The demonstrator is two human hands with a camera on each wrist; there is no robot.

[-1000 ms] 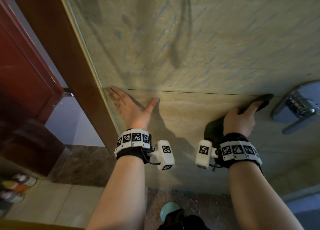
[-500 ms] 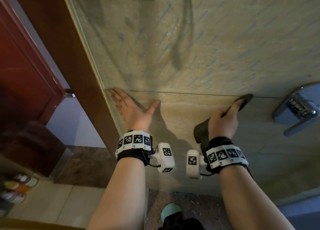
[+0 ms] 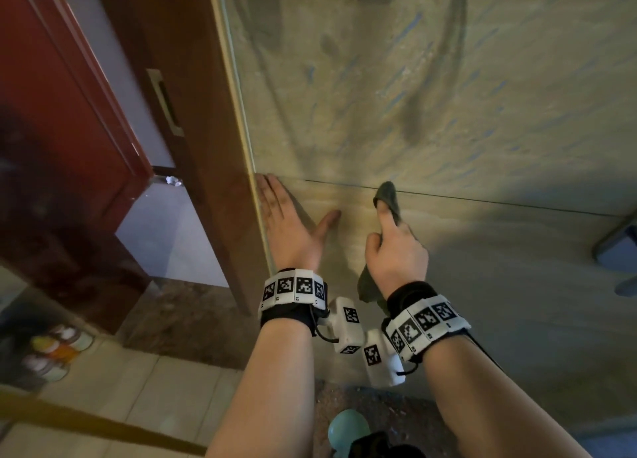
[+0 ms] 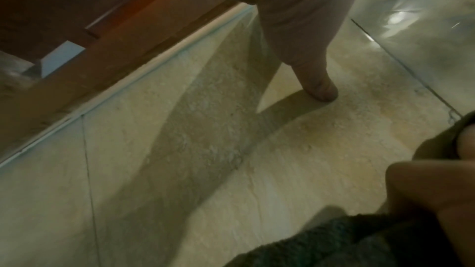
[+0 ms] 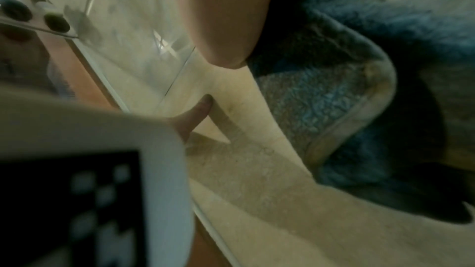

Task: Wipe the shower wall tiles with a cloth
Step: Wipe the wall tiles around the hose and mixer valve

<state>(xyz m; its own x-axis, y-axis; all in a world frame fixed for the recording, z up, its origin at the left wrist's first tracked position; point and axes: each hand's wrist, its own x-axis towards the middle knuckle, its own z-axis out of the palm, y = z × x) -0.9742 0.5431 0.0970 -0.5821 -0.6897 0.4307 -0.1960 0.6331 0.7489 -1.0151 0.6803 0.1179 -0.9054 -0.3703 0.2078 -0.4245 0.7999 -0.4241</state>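
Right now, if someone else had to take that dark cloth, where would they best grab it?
Probably the loose tail of the cloth hanging below the right hand, coming from underneath. The upper part is pinned flat against the wall tile under the fingers, so only that dangling bunch is free to pinch.

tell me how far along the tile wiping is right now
Mid-job, as far as shows. Done: nothing visibly marks a finished area; streaks remain on the upper tile. In hand: the right hand presses the cloth against the lower tile, beside the left hand, which rests flat at the wall's edge. Left: likely the upper tile and the lower tile's right side.
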